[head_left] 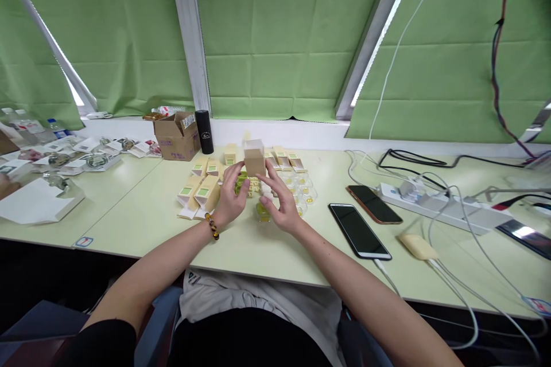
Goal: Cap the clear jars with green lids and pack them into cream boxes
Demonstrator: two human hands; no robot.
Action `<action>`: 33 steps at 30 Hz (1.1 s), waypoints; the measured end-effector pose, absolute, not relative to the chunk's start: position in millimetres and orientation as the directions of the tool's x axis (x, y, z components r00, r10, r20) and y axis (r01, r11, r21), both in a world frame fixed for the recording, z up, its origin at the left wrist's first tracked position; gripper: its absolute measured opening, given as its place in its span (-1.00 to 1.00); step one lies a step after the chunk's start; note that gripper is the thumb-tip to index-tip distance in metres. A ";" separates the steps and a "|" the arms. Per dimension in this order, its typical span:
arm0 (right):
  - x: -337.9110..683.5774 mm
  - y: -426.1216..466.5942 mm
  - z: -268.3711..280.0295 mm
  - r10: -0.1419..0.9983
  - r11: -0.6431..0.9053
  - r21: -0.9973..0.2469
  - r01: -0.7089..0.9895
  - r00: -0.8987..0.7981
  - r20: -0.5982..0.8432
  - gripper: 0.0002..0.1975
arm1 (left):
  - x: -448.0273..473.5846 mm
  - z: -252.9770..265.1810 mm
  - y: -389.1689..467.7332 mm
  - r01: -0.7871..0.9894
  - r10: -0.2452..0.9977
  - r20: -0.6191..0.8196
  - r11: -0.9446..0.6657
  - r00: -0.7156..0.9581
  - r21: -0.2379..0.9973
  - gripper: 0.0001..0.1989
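A small beige cardboard box is held up off the table between my two hands. The fingers of my left hand press its left side, and those of my right hand touch its lower right. Beneath the box lie small yellow-green pieces, partly hidden by my fingers. Pale yellow boxes with green labels stand left of my left hand, with further yellow boxes behind. Beside my right hand are clear plastic holders with yellow contents. A yellow-green item sits under my right thumb.
A black cylinder and an open carton stand at the back. Phones, a power strip and cables are at the right. Several white trays and another person's hand are at the far left.
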State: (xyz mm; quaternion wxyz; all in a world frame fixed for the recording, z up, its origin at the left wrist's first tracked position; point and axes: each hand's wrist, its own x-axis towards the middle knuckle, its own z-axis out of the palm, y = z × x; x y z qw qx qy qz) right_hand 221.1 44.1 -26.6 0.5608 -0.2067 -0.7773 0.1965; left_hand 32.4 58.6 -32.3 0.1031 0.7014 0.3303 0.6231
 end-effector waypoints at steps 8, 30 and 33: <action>217.6 47.7 -31.2 0.473 0.881 -0.449 0.152 -0.339 0.813 -0.68 | 29.2 -31.8 74.4 0.042 0.741 0.665 -0.664 -0.100 0.746 -0.31; 247.3 55.1 -3.1 0.673 0.738 -0.200 0.644 -0.681 0.288 -0.75 | -16.0 2.1 75.5 0.596 0.830 0.505 -0.536 0.239 0.598 -0.52; 248.4 53.1 2.9 0.682 0.731 -0.184 0.657 -0.691 0.241 -0.76 | -18.3 0.3 65.4 0.673 0.852 0.460 -0.495 0.251 0.549 -0.53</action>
